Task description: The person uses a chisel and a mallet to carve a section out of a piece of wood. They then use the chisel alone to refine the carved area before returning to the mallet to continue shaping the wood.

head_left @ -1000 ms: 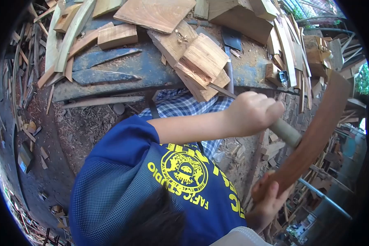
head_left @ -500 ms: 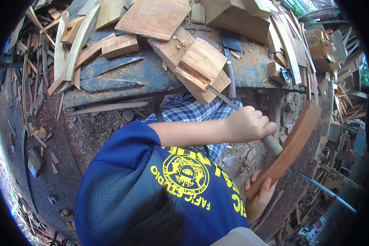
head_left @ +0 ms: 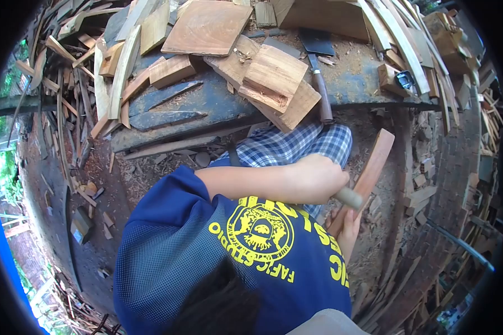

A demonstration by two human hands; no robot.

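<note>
My left hand (head_left: 321,177) is closed around a chisel, whose pale round handle (head_left: 349,198) sticks out past my fist; its blade is hidden. Lower right, my right hand (head_left: 349,228) grips the near end of a long, slightly curved wooden bar (head_left: 374,162), which slants up beyond the chisel handle and overlaps it in this view. Ahead of my left hand, a wooden block (head_left: 276,72) with a rough slot cut near its front edge rests on other pieces of wood (head_left: 304,109) at the bench edge, over my checked-cloth lap.
A tool with a broad dark blade and wooden handle (head_left: 321,92) lies right of the block. A wide board (head_left: 207,28) and several offcuts cover the dark bench (head_left: 218,106). A small dark object (head_left: 403,80) sits on a block at right. Scrap wood litters the ground.
The chisel has come out of the slot in the block, my left hand drawing back toward my body. The wooden bar and my right hand have moved left and inward. The view has shifted slightly.
</note>
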